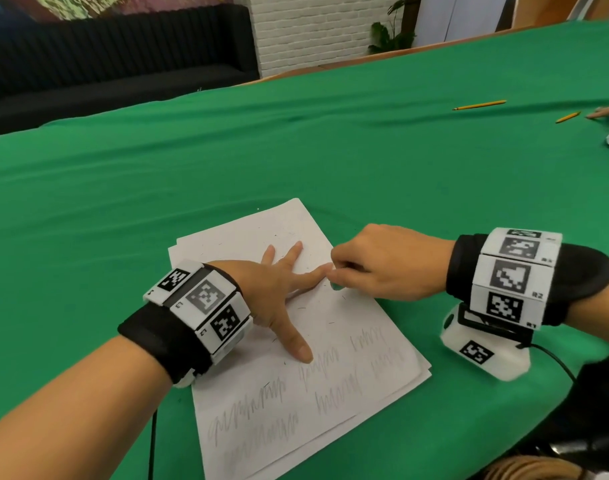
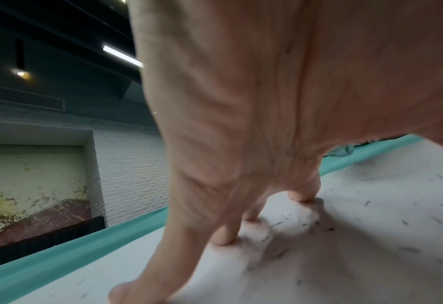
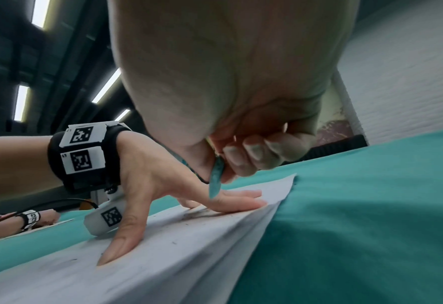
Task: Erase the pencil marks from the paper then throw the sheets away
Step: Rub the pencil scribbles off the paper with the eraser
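A small stack of white paper sheets (image 1: 334, 386) lies on the green table, with grey pencil scribbles on its near half and dark eraser crumbs scattered over it. My left hand (image 1: 279, 289) presses flat on the top sheet (image 3: 179, 253), fingers spread and straight. My right hand (image 1: 382, 261) hovers at the stack's right edge, fingers curled, pinching a thin teal eraser (image 3: 216, 176) whose tip points down just above my left forefinger. In the left wrist view the fingertips (image 2: 225, 238) press into crumb-strewn paper (image 2: 371, 236).
The green cloth (image 1: 227, 150) covers a wide table. Two yellow pencils (image 1: 480, 105) (image 1: 568, 117) lie at the far right, beside another person's hand (image 1: 606, 112) and a white sheet. A black sofa stands beyond the table's far edge.
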